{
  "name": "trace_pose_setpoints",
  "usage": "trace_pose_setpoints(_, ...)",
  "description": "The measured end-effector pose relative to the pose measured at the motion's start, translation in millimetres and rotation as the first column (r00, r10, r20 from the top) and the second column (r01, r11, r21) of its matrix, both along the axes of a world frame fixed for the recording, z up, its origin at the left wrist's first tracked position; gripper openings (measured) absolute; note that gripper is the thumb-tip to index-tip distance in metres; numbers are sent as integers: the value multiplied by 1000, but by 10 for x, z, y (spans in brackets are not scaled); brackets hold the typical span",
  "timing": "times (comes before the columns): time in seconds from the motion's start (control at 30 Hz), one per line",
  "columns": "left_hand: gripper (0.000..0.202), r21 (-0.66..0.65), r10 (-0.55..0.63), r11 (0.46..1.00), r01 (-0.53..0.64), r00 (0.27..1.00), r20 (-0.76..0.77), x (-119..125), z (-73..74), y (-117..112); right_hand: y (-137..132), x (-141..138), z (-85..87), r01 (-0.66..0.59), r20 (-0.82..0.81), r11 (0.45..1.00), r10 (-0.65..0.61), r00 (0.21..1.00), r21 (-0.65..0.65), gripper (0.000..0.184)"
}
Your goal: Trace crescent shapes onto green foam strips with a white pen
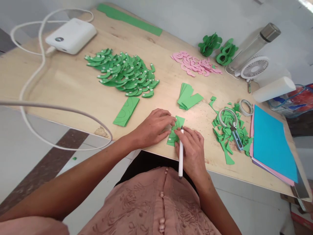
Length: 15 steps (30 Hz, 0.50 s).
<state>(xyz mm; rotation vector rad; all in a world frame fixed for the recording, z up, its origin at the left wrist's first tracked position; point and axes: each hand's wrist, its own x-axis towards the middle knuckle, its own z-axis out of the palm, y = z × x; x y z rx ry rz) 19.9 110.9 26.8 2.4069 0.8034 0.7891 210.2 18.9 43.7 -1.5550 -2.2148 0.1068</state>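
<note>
A small green paper strip point(180, 122) lies near the table's front edge, with a curved green cut-out point(172, 134) bearing white tabs on top of it. My left hand point(156, 127) rests at the strip's left side, fingers bent and apart, fingertips touching the paper. In my right hand point(192, 147) is a white pen point(181, 153), pointing down past the table edge, while its fingertips touch the cut-out from the right. Left of my hands lies another green strip point(126, 111) with curved outlines drawn on it. Several plain green strips point(187, 96) lie fanned just beyond.
A heap of green cut-outs point(127, 73) and pink cut-outs point(193, 63) lie farther back. Scissors point(236, 135) and tape rolls point(245, 107) sit by green scraps point(223, 143). Blue paper point(271, 143) is at right. A white cable point(23, 94) from a power bank point(73, 34) overhangs the front left.
</note>
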Motion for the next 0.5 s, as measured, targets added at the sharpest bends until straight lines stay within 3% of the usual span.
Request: trace_pose_setpoints(0.5,25,-7,-72,997,72,997,-40,-62,22,32,0,-4,-5,-1,-8,1000,1,1000,0,31)
